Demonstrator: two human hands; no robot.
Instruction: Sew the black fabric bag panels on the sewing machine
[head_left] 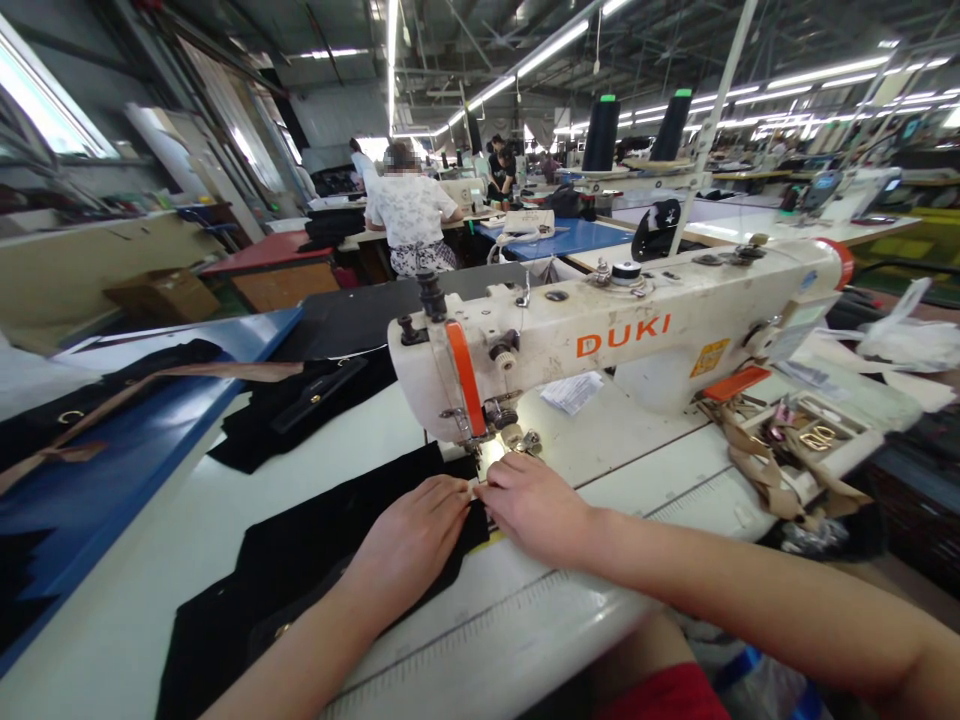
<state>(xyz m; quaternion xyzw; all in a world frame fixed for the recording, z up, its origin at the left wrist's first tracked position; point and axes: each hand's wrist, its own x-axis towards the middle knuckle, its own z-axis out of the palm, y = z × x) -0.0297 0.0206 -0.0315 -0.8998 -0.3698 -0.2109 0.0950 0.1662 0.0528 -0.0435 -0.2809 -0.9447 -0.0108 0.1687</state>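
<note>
A white sewing machine with orange trim stands on a pale table. Black fabric lies flat to the left of its needle, its right end under the presser foot area. My left hand rests on this fabric just in front of the needle, fingers together. My right hand meets it from the right, fingers bent and pressed together. The fingertips of both hands close on a small pale piece at the fabric's edge, too small and covered to name.
Another black piece with a gold fitting lies at the left on the table. Black fabric and a tan strip cover part of a blue surface. At right, a tray holds metal fittings, with tan strips beside it. A person sits farther back.
</note>
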